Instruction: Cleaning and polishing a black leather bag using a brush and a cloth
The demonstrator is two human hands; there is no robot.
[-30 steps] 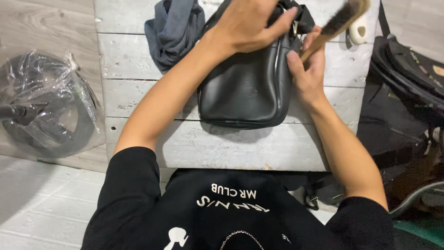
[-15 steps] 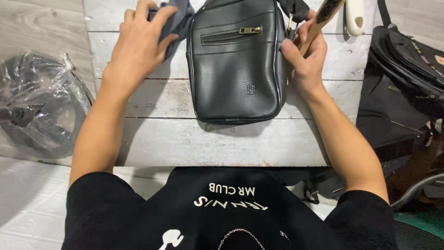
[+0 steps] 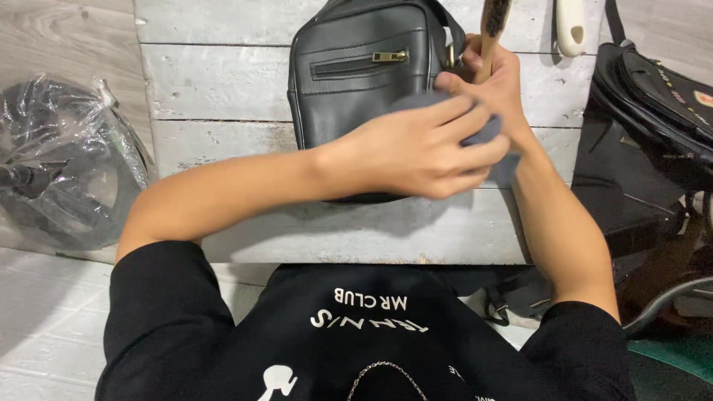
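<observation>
The left hand had swung across from the table's left side, now clutching the grey cloth against the black leather bag. Beyond it, the right hand gripped the wooden brush handle beside the bag on the whitewashed table.

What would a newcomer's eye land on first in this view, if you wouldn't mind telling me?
First, the black leather bag lying zip side up in the middle of the whitewashed plank table. The left hand reaches across its lower right part, pressing a grey cloth there, while the right hand at the bag's right edge grips a wooden-handled brush. At the far left sits a dark round object wrapped in clear plastic.
</observation>
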